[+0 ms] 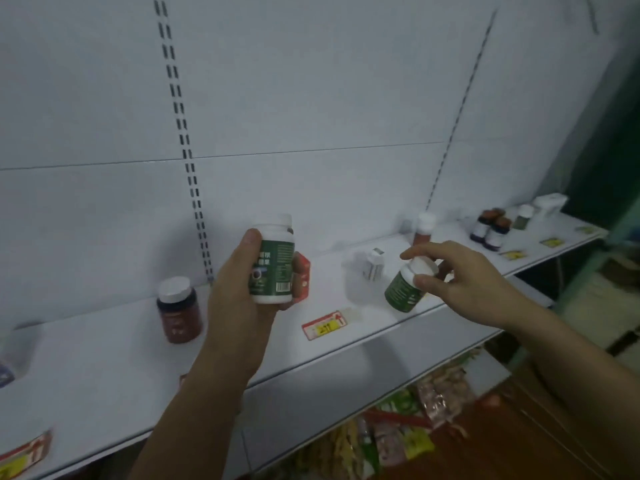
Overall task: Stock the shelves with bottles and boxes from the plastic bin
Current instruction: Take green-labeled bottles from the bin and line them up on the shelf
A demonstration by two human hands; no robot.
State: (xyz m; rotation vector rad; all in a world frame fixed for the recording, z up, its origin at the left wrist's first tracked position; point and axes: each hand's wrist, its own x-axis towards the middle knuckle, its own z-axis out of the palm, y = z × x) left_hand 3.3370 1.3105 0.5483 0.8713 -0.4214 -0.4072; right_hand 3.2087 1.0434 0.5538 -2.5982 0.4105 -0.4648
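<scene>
My left hand [242, 282] grips a white bottle with a green label [273, 261], upright above the white shelf [104, 368]. My right hand [460, 275] pinches the white cap of a second green-labelled bottle [403, 289], which hangs tilted just over the shelf's front part. A dark red bottle with a silver lid [178, 310] stands on the shelf to the left of my left hand. A small white box [374, 263] and a red bottle with a white cap [424, 230] stand further back. The plastic bin is not in view.
Several dark bottles with orange caps [491, 228] and white containers [549, 206] stand at the shelf's far right. Red and yellow price tags [327, 325] lie along the shelf's front. Colourful packets [398, 434] fill the level below. A red tag shows behind my left hand.
</scene>
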